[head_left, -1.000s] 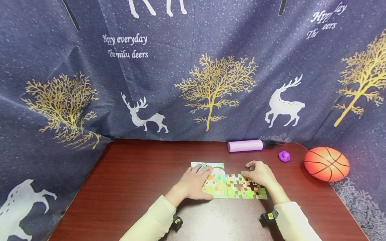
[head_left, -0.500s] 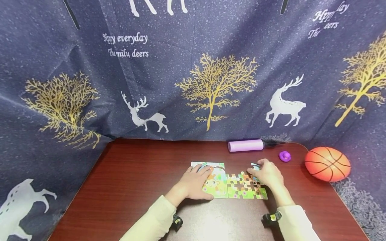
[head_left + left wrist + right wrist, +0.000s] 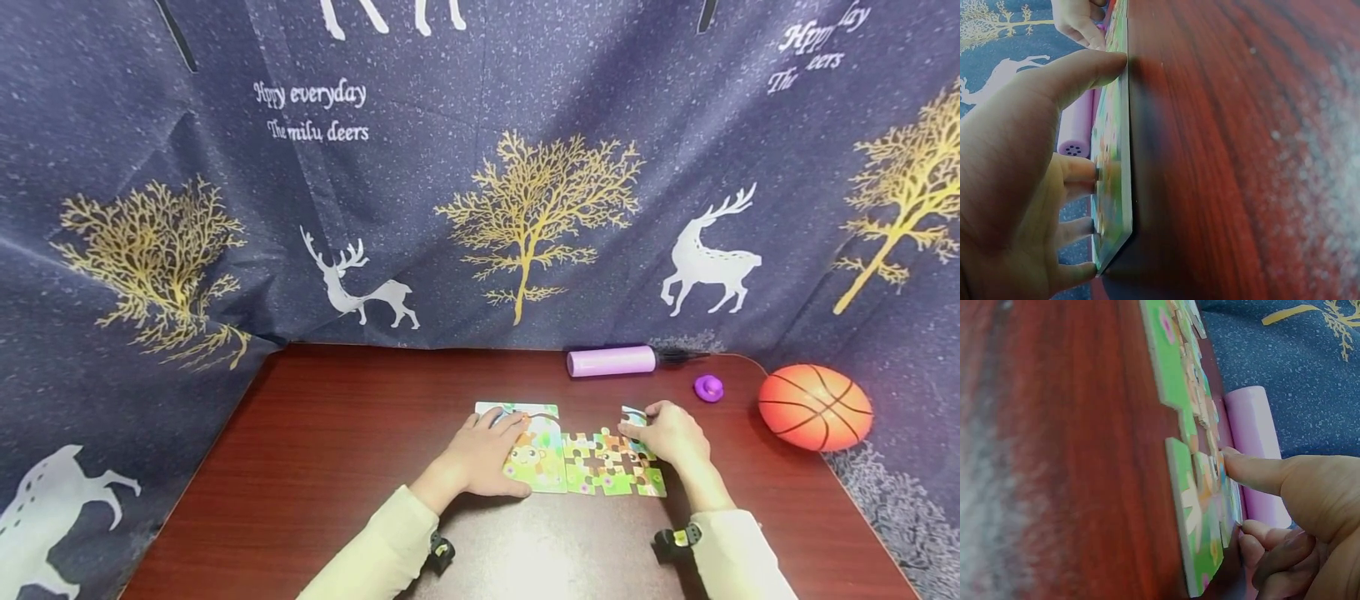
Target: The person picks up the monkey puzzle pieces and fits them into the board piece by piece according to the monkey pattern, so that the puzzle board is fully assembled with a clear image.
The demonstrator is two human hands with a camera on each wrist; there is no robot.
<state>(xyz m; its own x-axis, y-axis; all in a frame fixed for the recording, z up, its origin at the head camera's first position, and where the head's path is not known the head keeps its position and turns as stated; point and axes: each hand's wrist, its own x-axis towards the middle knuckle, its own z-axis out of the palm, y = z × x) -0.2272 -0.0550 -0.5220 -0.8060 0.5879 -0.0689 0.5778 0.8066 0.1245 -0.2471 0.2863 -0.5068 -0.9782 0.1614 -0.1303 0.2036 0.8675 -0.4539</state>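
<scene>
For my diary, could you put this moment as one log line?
left hand: rests on picture board | right hand: pinches bluish puzzle piece | puzzle: gaps visible | right edge: orange ball

In my head view, the left hand [image 3: 480, 457] hides part of the picture board [image 3: 543, 458], the right hand [image 3: 672, 434] some of a blue puzzle piece [image 3: 633, 415]; I lose both sleeves [image 3: 382, 546] at the bottom edge.

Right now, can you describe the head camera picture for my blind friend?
A left hand rests on a picture board; beside it, a right hand pinches a blue piece at the far right corner of a gappy jigsaw. The red-brown table also holds a lilac tube and purple hat; an orange basketball sits at right.
</scene>
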